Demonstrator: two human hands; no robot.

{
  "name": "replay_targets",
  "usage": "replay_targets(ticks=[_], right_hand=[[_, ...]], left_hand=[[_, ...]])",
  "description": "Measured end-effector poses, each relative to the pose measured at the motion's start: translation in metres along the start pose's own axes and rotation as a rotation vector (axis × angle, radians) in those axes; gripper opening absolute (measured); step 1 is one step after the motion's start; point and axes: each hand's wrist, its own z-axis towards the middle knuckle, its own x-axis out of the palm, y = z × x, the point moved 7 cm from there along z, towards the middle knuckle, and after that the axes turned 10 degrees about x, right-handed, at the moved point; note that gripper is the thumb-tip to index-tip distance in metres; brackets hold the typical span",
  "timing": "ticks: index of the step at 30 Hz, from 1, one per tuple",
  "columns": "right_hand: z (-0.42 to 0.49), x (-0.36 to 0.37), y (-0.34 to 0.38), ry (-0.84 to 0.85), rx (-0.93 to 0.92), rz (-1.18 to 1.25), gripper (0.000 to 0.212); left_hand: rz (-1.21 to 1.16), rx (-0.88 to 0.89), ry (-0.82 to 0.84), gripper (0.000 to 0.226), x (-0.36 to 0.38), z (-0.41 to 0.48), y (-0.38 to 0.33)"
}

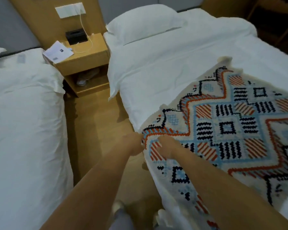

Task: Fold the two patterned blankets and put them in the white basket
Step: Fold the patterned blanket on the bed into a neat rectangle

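A patterned blanket (231, 128) with orange, blue and black geometric shapes on cream lies spread over the right-hand bed, its near-left edge hanging down over the bed's side. My left hand (134, 144) grips the blanket's left edge at the side of the bed. My right hand (168, 147) lies on top of the blanket just beside it, fingers curled into the fabric. Only one blanket shows. The white basket is out of view.
The right bed (165, 67) has white sheets and a pillow (145, 24). A second white bed (23, 122) stands at the left across a narrow wooden floor aisle (96, 117). A wooden nightstand (83, 62) with papers, a black box and a cable sits between the beds.
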Motion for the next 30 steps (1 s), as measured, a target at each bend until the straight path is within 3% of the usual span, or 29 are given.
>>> replay_targets(ticks=[9,14,18,22,24,27,30], right_hand=[[0.131,0.019,0.023,-0.034,0.198,-0.055,0.035],[0.19,0.034,0.039,-0.035,0.218,-0.008,0.034],[0.232,0.038,0.029,-0.024,0.213,0.025,0.052],[0.27,0.039,0.02,-0.002,0.204,-0.156,0.08],[0.281,0.042,0.015,0.063,0.227,-0.241,0.072],[0.292,0.037,0.015,0.109,0.201,-0.337,0.042],[0.304,0.011,0.009,0.054,0.191,-0.314,0.026]], left_hand=[[-0.045,0.167,0.142,0.034,0.049,0.131,0.099],[-0.144,0.167,0.131,0.034,0.06,0.19,0.138],[-0.265,0.093,0.104,0.035,0.081,0.229,0.152],[-0.512,0.037,0.099,0.051,0.104,0.26,0.153],[-0.546,0.026,0.072,0.039,0.11,0.269,0.151],[-0.38,0.023,0.001,0.02,0.106,0.278,0.151],[-0.358,0.065,-0.125,0.026,0.08,0.289,0.15]])
